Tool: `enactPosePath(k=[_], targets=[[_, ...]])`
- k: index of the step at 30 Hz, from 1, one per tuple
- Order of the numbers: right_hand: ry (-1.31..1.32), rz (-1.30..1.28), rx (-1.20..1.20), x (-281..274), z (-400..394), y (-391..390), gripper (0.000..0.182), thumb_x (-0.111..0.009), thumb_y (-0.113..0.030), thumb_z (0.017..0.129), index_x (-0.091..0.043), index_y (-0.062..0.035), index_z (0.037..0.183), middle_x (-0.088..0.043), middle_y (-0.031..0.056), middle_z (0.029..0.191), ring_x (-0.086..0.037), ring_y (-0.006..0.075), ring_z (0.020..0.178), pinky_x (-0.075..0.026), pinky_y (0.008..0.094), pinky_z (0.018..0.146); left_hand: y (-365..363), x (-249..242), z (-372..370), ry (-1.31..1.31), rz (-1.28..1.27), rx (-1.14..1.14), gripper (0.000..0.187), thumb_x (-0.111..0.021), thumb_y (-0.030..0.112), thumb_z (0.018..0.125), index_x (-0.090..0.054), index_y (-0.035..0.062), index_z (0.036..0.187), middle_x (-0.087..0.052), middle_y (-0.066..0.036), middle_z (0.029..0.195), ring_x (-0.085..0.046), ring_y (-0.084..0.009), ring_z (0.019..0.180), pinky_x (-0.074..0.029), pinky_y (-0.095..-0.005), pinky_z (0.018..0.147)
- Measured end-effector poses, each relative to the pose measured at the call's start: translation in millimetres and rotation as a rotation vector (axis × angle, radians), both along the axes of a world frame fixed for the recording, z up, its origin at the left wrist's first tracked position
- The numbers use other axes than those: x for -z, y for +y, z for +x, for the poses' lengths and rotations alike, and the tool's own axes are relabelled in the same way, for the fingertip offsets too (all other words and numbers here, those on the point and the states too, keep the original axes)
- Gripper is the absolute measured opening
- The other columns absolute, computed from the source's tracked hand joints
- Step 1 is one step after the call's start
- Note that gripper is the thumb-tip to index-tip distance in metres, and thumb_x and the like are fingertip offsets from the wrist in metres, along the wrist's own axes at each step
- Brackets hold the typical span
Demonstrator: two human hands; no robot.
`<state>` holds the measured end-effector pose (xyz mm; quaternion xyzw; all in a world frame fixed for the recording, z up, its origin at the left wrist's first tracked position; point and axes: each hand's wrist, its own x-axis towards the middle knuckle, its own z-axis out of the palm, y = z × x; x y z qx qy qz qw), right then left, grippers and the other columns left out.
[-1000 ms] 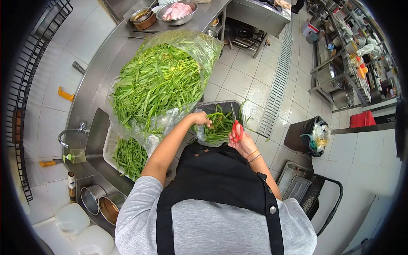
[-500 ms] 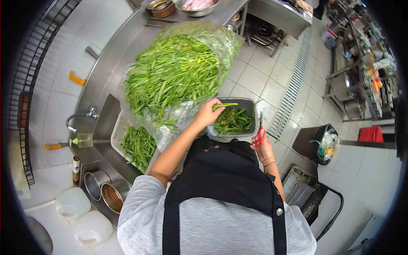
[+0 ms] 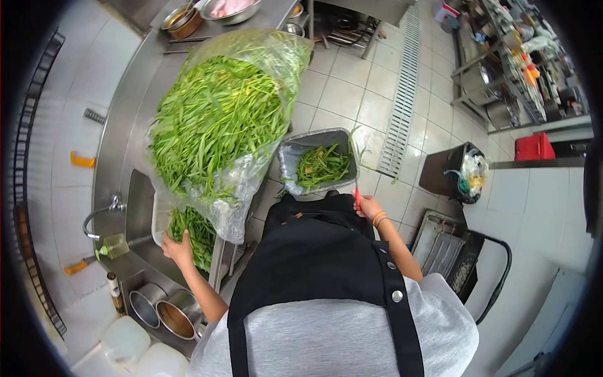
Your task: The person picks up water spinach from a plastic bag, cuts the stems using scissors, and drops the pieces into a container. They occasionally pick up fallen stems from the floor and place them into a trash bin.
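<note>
My left hand (image 3: 178, 249) is at the near-left side of a pile of cut leafy greens (image 3: 200, 237), which lies in a white basin (image 3: 161, 217) in the sink. Its thumb and fingers are apart, and no stem shows between them. Red-handled scissors (image 3: 357, 195) are in my right hand (image 3: 368, 207), held upright beside the right edge of a grey bin (image 3: 289, 164). Green trimmings (image 3: 323, 166) lie inside that bin. A large clear plastic bag (image 3: 233, 217) full of long-stemmed leafy greens (image 3: 217, 119) rests on the steel counter beyond my left hand.
Two metal pots (image 3: 148, 306) stand by the sink, near plastic jugs (image 3: 125, 339). A tap (image 3: 94, 223) rises at the sink's left. On the right are a black waste bin (image 3: 443, 172), a cart (image 3: 440, 251) and a floor drain grate (image 3: 402, 94).
My left hand has moved from above the grey bin to the greens in the basin; the green stem it held is gone from it. My right hand still holds the scissors. The view has shifted.
</note>
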<state>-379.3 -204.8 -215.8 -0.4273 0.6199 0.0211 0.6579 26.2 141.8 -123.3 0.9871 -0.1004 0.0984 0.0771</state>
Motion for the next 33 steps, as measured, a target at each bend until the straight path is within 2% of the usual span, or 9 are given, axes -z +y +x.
enactPosePath(k=[2,6,10,16,18,22,24,30,33], targets=[[0.063,0.018,-0.133,3.6,0.3,0.8,0.052,-0.054,-0.061,0.079,-0.056,-0.009,0.072,-0.055,-0.0016,0.063,-0.05,0.0065,0.05,-0.044,0.0205,0.049,-24.5,-18.0,-11.9,0.014,-0.1,0.026,0.052,-0.071,0.021,0.072,-0.052,0.0035,0.117,-0.049,-0.018,0.117,-0.043,-0.0348,0.11,-0.032,-0.0446,0.095],[0.056,-0.022,-0.114,-12.8,7.3,6.3,0.051,-0.057,-0.057,0.079,-0.056,-0.0074,0.067,-0.054,-0.0007,0.06,-0.048,0.0077,0.048,-0.04,0.0217,0.046,-133.4,-48.7,-60.7,0.041,-0.514,0.52,0.04,-0.068,0.018,0.075,-0.056,0.0054,0.111,-0.052,-0.013,0.111,-0.046,-0.0294,0.106,-0.033,-0.0407,0.094],[0.047,-0.003,0.03,-4.9,-17.9,22.9,0.048,-0.059,-0.053,0.079,-0.055,-0.0068,0.066,-0.053,-0.0003,0.06,-0.048,0.0081,0.048,-0.039,0.0222,0.045,-212.4,-44.9,-121.8,0.254,-0.614,0.936,0.027,-0.067,0.01,0.075,-0.061,0.0061,0.101,-0.055,-0.01,0.102,-0.049,-0.0257,0.098,-0.039,-0.035,0.084],[0.191,-0.106,0.176,37.3,-122.8,44.1,0.052,-0.059,-0.053,0.08,-0.054,-0.0048,0.06,-0.052,0.001,0.055,-0.049,0.0109,0.05,-0.04,0.0262,0.047,-274.3,18.4,-209.8,0.646,-0.483,1.159,0.024,-0.065,0.009,0.075,-0.06,0.0053,0.098,-0.056,-0.012,0.096,-0.051,-0.0314,0.093,-0.041,-0.0392,0.083],[0.304,-0.201,0.142,67.7,-161.7,45.8,0.06,-0.057,-0.058,0.077,-0.058,0.0005,0.064,-0.057,0.0126,0.057,-0.056,0.0203,0.057,-0.044,0.0343,0.058,-298.2,39.1,-247.1,0.686,-0.416,1.219,0.023,-0.065,0.009,0.075,-0.06,0.0046,0.097,-0.057,-0.013,0.095,-0.052,-0.0319,0.092,-0.042,-0.0379,0.082],[0.454,-0.186,0.086,79.3,-211.1,30.2,0.066,-0.056,-0.066,0.071,-0.056,-0.0008,0.063,-0.058,0.019,0.062,-0.059,0.032,0.065,-0.044,0.04,0.061,-356.2,126.5,-337.6,0.821,-0.327,1.229,0.021,-0.063,0.01,0.076,-0.061,0.0056,0.096,-0.059,-0.012,0.095,-0.057,-0.0313,0.088,-0.046,-0.0359,0.077],[0.429,-0.134,0.136,85.9,-227.2,19.5,0.062,-0.057,-0.061,0.074,-0.059,0.0002,0.068,-0.059,0.0179,0.063,-0.059,0.0271,0.064,-0.045,0.0364,0.064,-391.6,187.9,-385.7,0.943,-0.306,1.157,0.018,-0.062,0.01,0.077,-0.062,0.006,0.094,-0.06,-0.011,0.094,-0.058,-0.0314,0.087,-0.047,-0.0357,0.074],[0.577,-0.211,0.223,164.6,-260.7,51.3,0.051,-0.062,-0.049,0.077,-0.054,-0.0008,0.064,-0.056,0.0167,0.064,-0.054,0.0327,0.061,-0.041,0.0396,0.057,-472.5,456.4,-475.6,1.009,-0.137,1.148,0.042,-0.065,0.02,0.076,-0.055,0.0103,0.115,-0.053,-0.019,0.115,-0.05,-0.0352,0.107,-0.041,-0.0378,0.091],[0.608,-0.339,0.165,186.4,-265.9,61.1,0.042,-0.07,-0.039,0.071,-0.048,-0.0062,0.06,-0.051,0.0115,0.063,-0.052,0.0314,0.063,-0.04,0.0416,0.058,-520.9,550.4,-490.1,1.071,0.32,0.96,0.058,-0.063,0.029,0.077,-0.043,0.0206,0.13,-0.034,-0.023,0.135,-0.037,-0.0407,0.119,-0.035,-0.0438,0.098]])
